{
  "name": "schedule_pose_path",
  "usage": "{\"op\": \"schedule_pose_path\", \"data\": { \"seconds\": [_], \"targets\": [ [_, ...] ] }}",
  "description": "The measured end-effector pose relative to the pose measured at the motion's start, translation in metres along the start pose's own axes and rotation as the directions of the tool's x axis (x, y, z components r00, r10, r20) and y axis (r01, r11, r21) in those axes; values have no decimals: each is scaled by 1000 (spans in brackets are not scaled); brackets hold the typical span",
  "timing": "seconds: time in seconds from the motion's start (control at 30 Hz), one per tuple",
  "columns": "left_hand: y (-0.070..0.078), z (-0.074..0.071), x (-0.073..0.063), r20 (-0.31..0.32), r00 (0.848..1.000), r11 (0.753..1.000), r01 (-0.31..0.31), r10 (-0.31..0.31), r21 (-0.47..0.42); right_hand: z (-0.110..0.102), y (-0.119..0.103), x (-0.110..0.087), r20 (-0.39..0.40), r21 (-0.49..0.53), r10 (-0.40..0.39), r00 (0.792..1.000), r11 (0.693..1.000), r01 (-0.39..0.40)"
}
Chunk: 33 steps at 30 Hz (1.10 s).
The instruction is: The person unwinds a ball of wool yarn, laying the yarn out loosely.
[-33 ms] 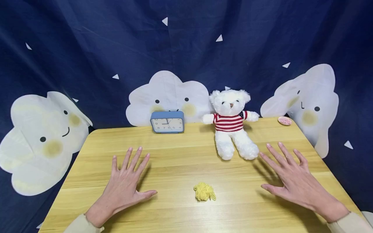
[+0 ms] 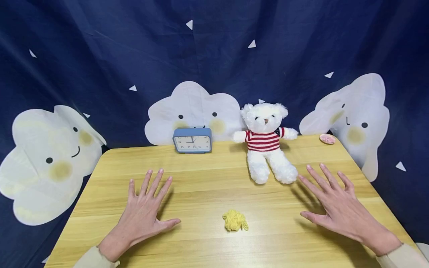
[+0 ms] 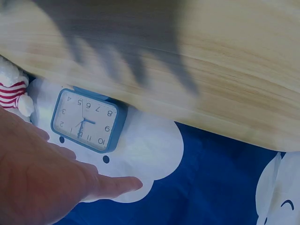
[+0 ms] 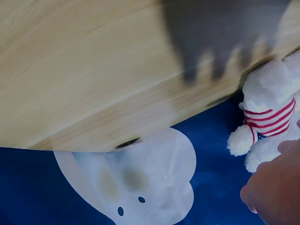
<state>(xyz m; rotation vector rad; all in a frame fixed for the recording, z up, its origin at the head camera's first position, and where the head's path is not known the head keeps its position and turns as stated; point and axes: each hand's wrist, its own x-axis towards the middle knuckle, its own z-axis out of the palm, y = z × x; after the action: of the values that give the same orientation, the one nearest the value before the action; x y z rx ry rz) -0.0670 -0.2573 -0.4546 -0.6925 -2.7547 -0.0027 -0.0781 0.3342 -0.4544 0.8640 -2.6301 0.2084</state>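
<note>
Think of the worktop (image 2: 197,175) as a big clock face, with twelve at the far edge. The yellow yarn (image 2: 235,220) is lying just below the middle, toward six o'clock, in one small clump, with a little loop poking out at its four o'clock. The left hand (image 2: 142,214) is hovering toward nine o'clock and the right hand (image 2: 338,208) toward three, with the yarn lying between them. Each grip is wide apart, fingers spreading like a star, and neither is holding anything. The teddy bear (image 2: 264,143) is sitting near one o'clock, the blue clock (image 2: 192,140) is standing near eleven, and a pink oval thing (image 2: 327,139) is lying near two. The right hand's pointing finger is looking very close to the bear's foot, and I cannot tell if they are touching. So no job seems to be going on yet: nothing is being lifted, pulled or moved, and the yarn is sitting in its clump, not wound out. To me, all the handling is looking left to do.
</note>
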Motion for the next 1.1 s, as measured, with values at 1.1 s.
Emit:
{"op": "schedule_pose_path", "data": {
  "seconds": [1.1],
  "targets": [
    [126,-7,30,361,925,483,371,-119,-793,38,-103,48,263,922,135,955,255,-290]
  ]
}}
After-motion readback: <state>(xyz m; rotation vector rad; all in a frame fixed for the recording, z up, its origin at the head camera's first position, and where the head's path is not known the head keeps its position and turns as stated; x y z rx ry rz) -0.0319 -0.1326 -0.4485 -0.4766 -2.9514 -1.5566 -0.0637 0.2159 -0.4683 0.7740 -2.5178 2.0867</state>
